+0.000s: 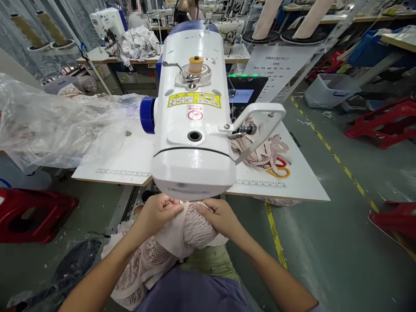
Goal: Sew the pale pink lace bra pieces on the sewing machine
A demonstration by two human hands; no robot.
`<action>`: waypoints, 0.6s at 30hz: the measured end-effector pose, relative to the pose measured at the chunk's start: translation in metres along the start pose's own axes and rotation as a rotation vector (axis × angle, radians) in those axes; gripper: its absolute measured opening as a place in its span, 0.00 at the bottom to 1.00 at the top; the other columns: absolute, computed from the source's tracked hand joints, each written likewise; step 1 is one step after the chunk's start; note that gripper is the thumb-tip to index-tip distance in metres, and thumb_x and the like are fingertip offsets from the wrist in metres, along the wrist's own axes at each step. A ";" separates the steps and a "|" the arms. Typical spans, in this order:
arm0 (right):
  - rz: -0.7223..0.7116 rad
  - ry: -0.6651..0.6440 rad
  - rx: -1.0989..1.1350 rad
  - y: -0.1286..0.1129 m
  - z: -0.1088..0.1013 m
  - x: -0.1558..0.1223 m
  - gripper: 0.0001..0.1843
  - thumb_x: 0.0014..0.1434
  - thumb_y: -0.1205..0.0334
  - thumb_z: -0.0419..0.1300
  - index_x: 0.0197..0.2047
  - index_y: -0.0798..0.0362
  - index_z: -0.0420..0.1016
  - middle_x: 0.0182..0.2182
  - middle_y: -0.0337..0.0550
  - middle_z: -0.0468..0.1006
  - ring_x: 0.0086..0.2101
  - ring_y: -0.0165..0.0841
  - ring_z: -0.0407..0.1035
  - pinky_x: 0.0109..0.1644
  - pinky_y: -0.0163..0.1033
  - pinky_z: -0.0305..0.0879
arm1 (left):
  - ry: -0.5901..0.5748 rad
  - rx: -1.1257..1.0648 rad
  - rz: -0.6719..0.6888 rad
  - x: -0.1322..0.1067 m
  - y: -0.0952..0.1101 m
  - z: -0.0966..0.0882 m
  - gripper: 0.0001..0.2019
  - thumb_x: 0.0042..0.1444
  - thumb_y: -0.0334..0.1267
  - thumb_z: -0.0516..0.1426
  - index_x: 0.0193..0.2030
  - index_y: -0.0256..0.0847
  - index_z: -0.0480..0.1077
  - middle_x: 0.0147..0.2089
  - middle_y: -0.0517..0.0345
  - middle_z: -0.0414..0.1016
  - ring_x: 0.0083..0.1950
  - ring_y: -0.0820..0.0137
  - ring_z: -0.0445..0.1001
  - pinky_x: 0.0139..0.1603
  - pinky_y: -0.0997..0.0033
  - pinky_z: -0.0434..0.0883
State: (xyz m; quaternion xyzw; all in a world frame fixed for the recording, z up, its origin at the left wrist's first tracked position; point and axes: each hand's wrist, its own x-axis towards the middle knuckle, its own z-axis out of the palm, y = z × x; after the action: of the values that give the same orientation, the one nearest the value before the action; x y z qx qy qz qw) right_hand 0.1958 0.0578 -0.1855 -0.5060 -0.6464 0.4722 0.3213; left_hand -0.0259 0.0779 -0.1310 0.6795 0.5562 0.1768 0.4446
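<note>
A pale pink lace bra [198, 225] is stretched between my two hands, just below the head of a white sewing machine [194, 169]. My left hand [160, 212] pinches its edge on the left, thumb pressed against the fingers. On the right, my right hand [221, 215] grips the lace cup with the thumb on top. The machine's head hides the needle and the upper edge of the fabric. More pink lace pieces [139, 268] lie heaped over my lap to the left.
A clear plastic bag [65, 125] covers the table's left side. Beige straps [260, 147] and scissors with red and yellow handles [278, 170] lie right of the machine. Red stools [35, 214] stand on the floor. A white bundle of fabric [139, 42] sits on a table behind.
</note>
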 end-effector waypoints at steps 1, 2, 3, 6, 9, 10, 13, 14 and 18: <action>0.012 -0.002 0.002 0.000 -0.001 0.004 0.30 0.64 0.38 0.52 0.21 0.53 0.60 0.19 0.35 0.56 0.23 0.29 0.54 0.27 0.34 0.49 | 0.044 0.021 0.003 0.003 -0.002 -0.001 0.25 0.58 0.48 0.57 0.17 0.42 0.53 0.17 0.67 0.47 0.20 0.77 0.47 0.23 0.72 0.47; 0.021 -0.002 0.007 0.001 -0.002 0.008 0.30 0.64 0.38 0.52 0.20 0.52 0.60 0.19 0.36 0.56 0.23 0.29 0.54 0.27 0.34 0.50 | 0.091 0.046 0.019 0.006 -0.005 -0.001 0.25 0.58 0.47 0.57 0.16 0.42 0.51 0.17 0.67 0.45 0.20 0.76 0.46 0.22 0.71 0.47; 0.030 0.001 0.011 0.002 -0.002 0.011 0.30 0.63 0.37 0.52 0.20 0.52 0.61 0.19 0.36 0.56 0.24 0.30 0.55 0.27 0.34 0.51 | 0.131 0.064 0.043 0.008 -0.008 0.000 0.24 0.58 0.47 0.57 0.16 0.43 0.52 0.16 0.67 0.44 0.20 0.76 0.47 0.23 0.71 0.48; 0.033 0.012 0.017 0.005 -0.004 0.017 0.29 0.62 0.35 0.53 0.22 0.51 0.66 0.19 0.38 0.60 0.27 0.35 0.61 0.30 0.36 0.58 | 0.187 0.063 0.098 0.014 -0.015 0.003 0.19 0.58 0.45 0.56 0.18 0.44 0.59 0.14 0.66 0.49 0.21 0.73 0.54 0.24 0.71 0.54; 0.033 0.014 0.035 0.006 -0.006 0.020 0.28 0.62 0.35 0.53 0.25 0.49 0.71 0.19 0.40 0.63 0.30 0.39 0.65 0.32 0.38 0.62 | 0.209 0.064 0.106 0.018 -0.019 0.005 0.18 0.58 0.45 0.57 0.18 0.45 0.61 0.13 0.65 0.51 0.20 0.71 0.57 0.25 0.70 0.58; 0.042 0.007 0.041 0.006 -0.007 0.021 0.27 0.62 0.35 0.54 0.26 0.49 0.72 0.20 0.40 0.64 0.30 0.40 0.66 0.33 0.39 0.64 | 0.218 0.067 0.108 0.018 -0.019 0.004 0.19 0.57 0.45 0.58 0.18 0.45 0.61 0.13 0.65 0.51 0.21 0.70 0.59 0.25 0.70 0.59; 0.084 -0.020 0.048 0.005 -0.010 0.020 0.26 0.62 0.37 0.55 0.26 0.49 0.73 0.21 0.42 0.68 0.33 0.43 0.69 0.36 0.42 0.66 | 0.249 0.075 0.124 0.018 -0.019 0.004 0.19 0.57 0.46 0.59 0.18 0.45 0.61 0.12 0.63 0.54 0.22 0.68 0.62 0.27 0.68 0.63; 0.096 -0.022 0.052 0.005 -0.011 0.020 0.25 0.62 0.37 0.55 0.26 0.49 0.74 0.22 0.42 0.69 0.34 0.44 0.69 0.36 0.42 0.67 | 0.252 0.076 0.128 0.019 -0.019 0.004 0.19 0.57 0.46 0.59 0.18 0.45 0.62 0.13 0.63 0.55 0.22 0.68 0.63 0.28 0.67 0.64; 0.134 -0.013 0.112 0.013 -0.010 0.019 0.25 0.61 0.36 0.57 0.30 0.50 0.76 0.25 0.44 0.73 0.37 0.45 0.71 0.40 0.44 0.70 | 0.231 0.081 0.118 0.019 -0.021 0.005 0.17 0.57 0.44 0.58 0.19 0.44 0.63 0.14 0.62 0.58 0.24 0.66 0.65 0.32 0.65 0.65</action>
State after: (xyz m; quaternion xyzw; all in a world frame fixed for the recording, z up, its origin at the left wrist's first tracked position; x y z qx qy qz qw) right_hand 0.2035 0.0792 -0.1955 -0.5264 -0.5856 0.5314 0.3124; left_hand -0.0288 0.0931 -0.1552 0.7036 0.5693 0.2572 0.3387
